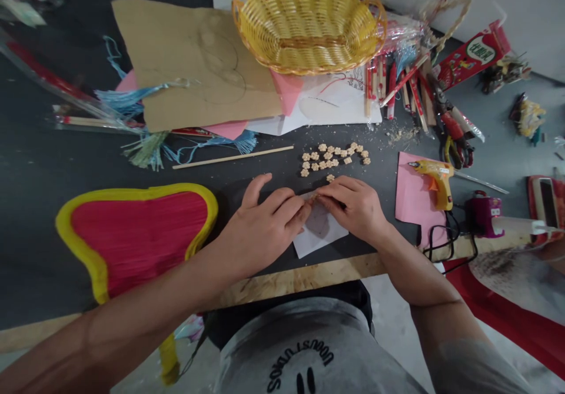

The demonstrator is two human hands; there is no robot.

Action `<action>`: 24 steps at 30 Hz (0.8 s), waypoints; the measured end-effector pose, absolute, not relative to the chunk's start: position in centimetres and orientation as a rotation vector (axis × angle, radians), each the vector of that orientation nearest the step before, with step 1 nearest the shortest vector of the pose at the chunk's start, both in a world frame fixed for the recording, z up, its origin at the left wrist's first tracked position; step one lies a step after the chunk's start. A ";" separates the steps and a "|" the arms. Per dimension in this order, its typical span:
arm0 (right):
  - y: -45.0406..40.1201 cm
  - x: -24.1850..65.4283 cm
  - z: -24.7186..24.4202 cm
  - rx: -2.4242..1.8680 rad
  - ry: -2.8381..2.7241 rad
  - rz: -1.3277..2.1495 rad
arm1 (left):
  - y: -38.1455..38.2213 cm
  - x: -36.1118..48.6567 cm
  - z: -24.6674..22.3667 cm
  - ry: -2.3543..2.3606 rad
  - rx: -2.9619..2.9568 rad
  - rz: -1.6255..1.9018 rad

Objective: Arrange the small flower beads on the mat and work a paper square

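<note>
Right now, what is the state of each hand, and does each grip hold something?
Left hand: closed, seems to pinch a small tan piece, mostly hidden.
Right hand: closed, on the same piece from the other side.

Soft, even light falls over the scene, leaving only faint shadows beneath the left hand [262, 223] and right hand [353, 208]. Wide-angle distortion bows the table edge [300, 279] just below the hands, and detail softens toward the frame's corners.
</note>
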State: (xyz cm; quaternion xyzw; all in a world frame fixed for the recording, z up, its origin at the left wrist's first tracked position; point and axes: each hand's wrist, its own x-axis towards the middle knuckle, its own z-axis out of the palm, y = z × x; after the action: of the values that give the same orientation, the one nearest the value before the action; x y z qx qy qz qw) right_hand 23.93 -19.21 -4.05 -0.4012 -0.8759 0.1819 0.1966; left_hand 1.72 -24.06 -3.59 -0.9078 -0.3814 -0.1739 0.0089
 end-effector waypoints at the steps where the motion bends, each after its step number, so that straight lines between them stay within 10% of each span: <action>1: -19.2 24.0 -4.0 -1.129 -2.438 0.538 | -24.1 1.7 -3.6 -1.196 -2.836 -0.550; 24: -19.0 24.3 -3.8 -1.100 -2.438 0.591 | -24.1 1.7 -3.7 -1.217 -2.846 -0.557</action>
State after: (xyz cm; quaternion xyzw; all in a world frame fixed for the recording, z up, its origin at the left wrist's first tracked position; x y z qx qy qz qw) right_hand 24.26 -19.01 -3.79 -0.3936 -0.8721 0.2114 0.1997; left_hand 1.72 -24.14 -3.72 -0.9049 -0.3869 -0.1772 -0.0019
